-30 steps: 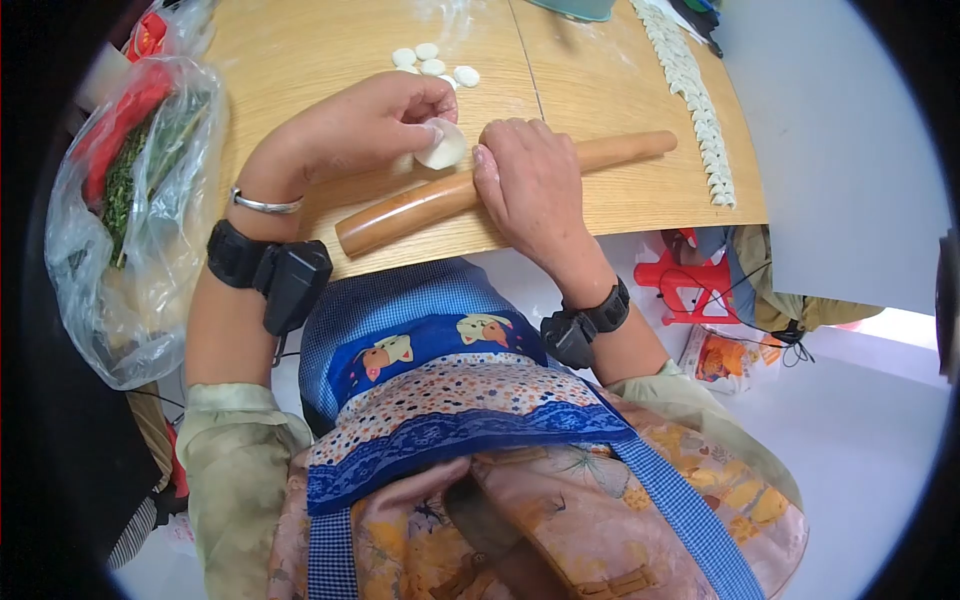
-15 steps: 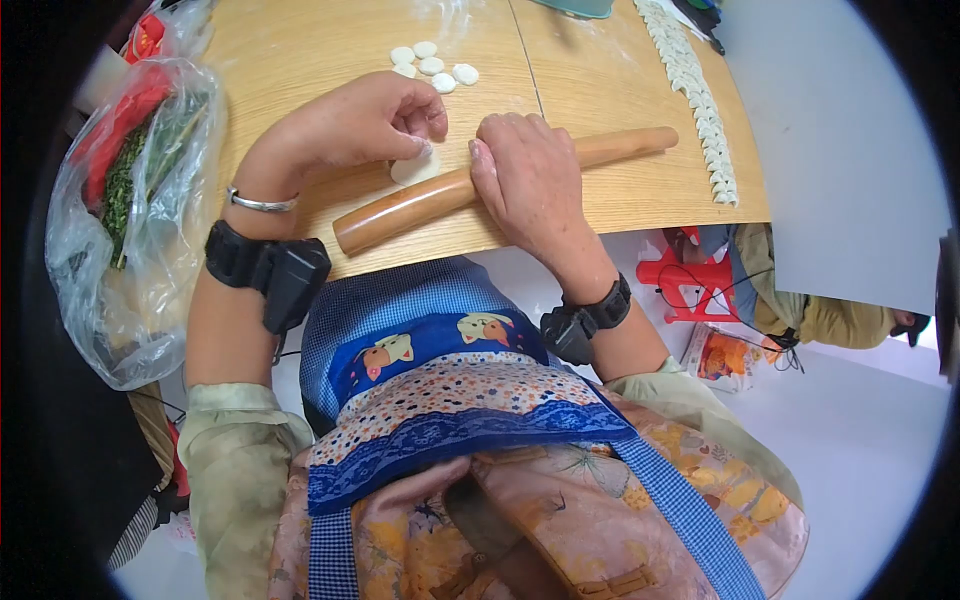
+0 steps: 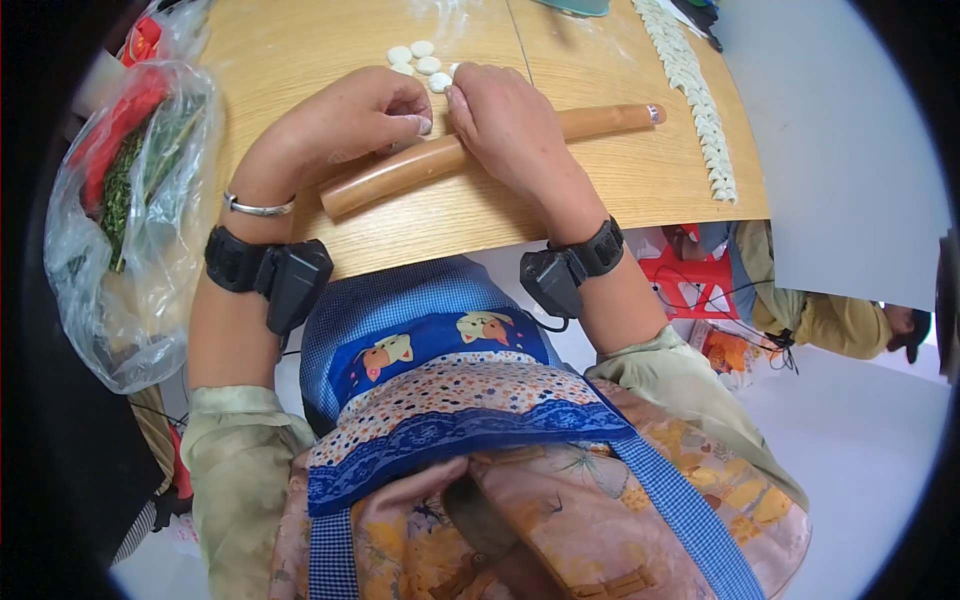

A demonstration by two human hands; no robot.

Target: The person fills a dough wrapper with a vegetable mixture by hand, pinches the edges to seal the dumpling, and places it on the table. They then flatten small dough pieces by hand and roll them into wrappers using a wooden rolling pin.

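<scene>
Your rolling pin (image 3: 390,180) lies aslant on the table (image 3: 440,225), its left end nearer your body and its right end farther off. It looks like smooth, solid wood, so expect it to be stiff, fairly weighty and hard to damage, and ready to roll; any flour on your palms could make it slip a little. The middle is the place to take it, palm down, where its weight should balance.

Your right hand (image 3: 510,125) lies over that middle part, back upward and fingers bent past the far side; how tightly they close you can't tell, since the palm hides the contact. Your left hand (image 3: 375,110) is curled just beyond the left half of the pin, a short gap from the right hand. Whether it touches the pin or has dough beneath it is hidden.

Past your hands sits a small cluster of dough rounds (image 3: 428,65), partly covered by your right fingers. They look soft and easily dented, so the edges are the kinder hold. Farther right runs a line of folded dumplings (image 3: 690,95), well apart from the pin. A plastic bag (image 3: 110,310) with greens inside is at your far left.
</scene>
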